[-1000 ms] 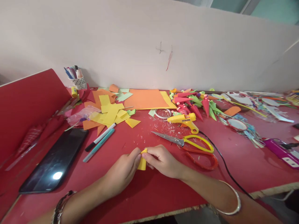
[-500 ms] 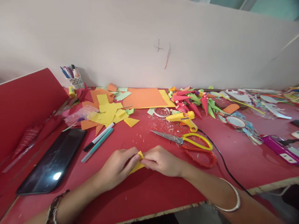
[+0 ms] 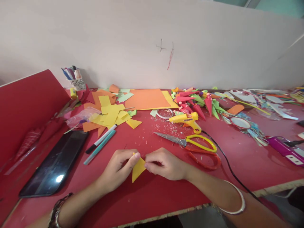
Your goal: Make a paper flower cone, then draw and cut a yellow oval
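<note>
Between my two hands is a small piece of yellow paper (image 3: 138,169), showing as a pointed, roughly triangular shape just above the red tabletop (image 3: 152,193). My left hand (image 3: 121,167) pinches its upper left edge, thumb on top. On the right side, the thumb and fingertips of my right hand (image 3: 163,164) close on its other edge; part of the paper is hidden there. Scissors (image 3: 186,141) with one yellow and one red handle lie beyond my right hand. A yellow glue gun (image 3: 186,119) rests behind them.
Left of my arm lie a black phone (image 3: 54,164), a teal marker (image 3: 99,147) and a black-capped white marker (image 3: 101,139). Yellow paper pieces (image 3: 111,114) pile behind them. Pink and green paper cones (image 3: 194,101) heap near the wall. A black cord (image 3: 228,164) runs along the right.
The yellow paper has turned and opened out, showing a larger pointed face that hangs toward me. My left thumb has shifted slightly up and left; both hands still hold it.
</note>
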Available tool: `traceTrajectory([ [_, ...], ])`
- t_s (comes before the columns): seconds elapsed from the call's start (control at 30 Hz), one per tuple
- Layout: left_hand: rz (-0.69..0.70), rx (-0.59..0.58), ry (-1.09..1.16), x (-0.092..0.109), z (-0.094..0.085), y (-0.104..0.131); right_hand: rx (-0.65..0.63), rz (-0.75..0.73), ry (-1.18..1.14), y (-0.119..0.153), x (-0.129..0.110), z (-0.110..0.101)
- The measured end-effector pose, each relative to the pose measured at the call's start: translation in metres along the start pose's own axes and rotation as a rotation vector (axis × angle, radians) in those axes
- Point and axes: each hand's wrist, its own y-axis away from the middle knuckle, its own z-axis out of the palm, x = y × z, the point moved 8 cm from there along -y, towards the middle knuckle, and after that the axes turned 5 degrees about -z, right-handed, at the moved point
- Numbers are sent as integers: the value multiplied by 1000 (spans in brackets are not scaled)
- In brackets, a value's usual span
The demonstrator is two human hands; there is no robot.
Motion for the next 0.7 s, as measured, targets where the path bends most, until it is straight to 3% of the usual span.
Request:
traceTrajectory([
  [0.13,-62,-125,75,-3,7,-3,88,117,-104,2,12,-6],
  [0.4,-197,-16,-26,-16,3,0,258,174,-81,6,18,-14],
  [0.5,-235,-48,-71,-20,5,1,240,194,-113,7,21,-12],
  [0.7,-183,-205,-62,-14,16,2,239,201,-142,8,26,-12],
])
